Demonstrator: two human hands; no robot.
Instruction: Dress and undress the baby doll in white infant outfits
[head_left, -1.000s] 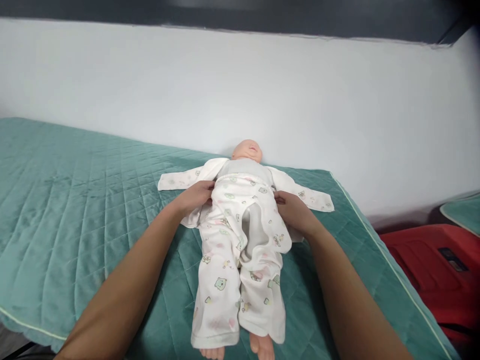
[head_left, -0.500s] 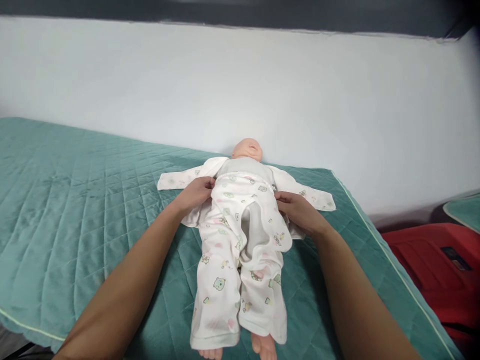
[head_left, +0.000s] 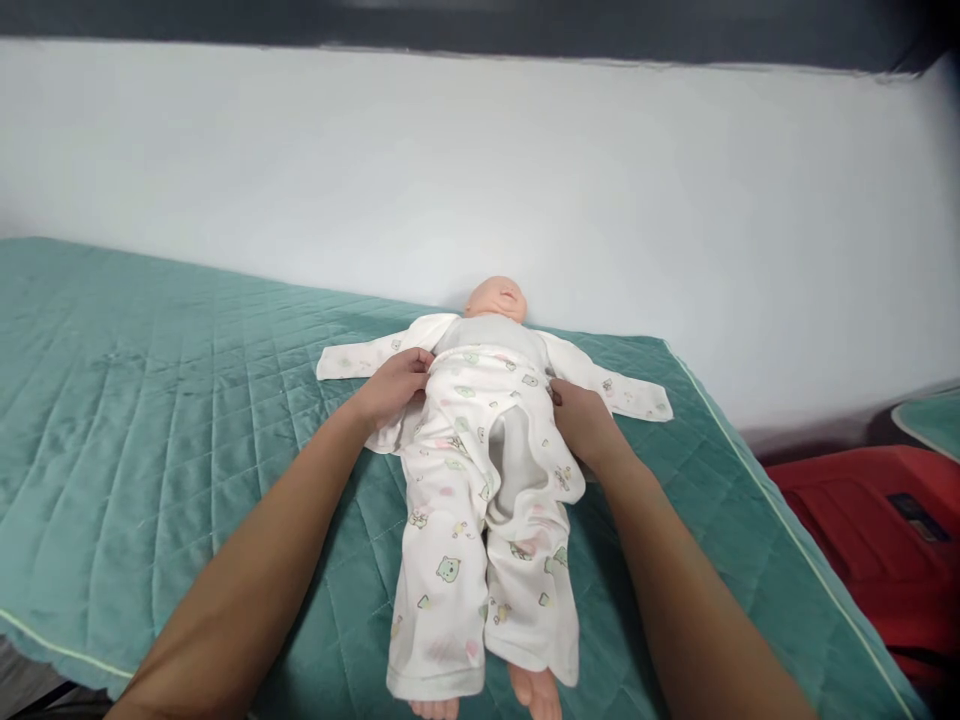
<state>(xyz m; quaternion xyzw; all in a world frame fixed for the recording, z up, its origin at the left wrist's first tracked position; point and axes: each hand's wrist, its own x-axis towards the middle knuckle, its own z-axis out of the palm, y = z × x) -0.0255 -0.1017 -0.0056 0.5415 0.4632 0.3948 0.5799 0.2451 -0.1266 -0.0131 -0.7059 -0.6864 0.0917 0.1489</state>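
A baby doll (head_left: 496,299) lies on its back, head toward the wall and feet toward me. It wears a white printed jacket (head_left: 636,397) with sleeves spread wide, and white printed split-crotch trousers (head_left: 442,540) reaching its feet. A plain pale layer shows at the chest and through the crotch opening. My left hand (head_left: 399,385) pinches the trousers' waistband at the doll's side. On the opposite side my right hand (head_left: 581,418) is closed at the waistband too, its fingertips partly hidden by the cloth.
The doll rests on a green quilted cover (head_left: 187,420) spread over a bed. Behind it stands a white wall (head_left: 480,170) with a dark band along the top. Beyond the bed's right edge is a red plastic object (head_left: 877,540).
The trouser legs and feet have shifted slightly right. My right hand has turned and moved a little left at the waist; my left hand stays at its side of the waistband.
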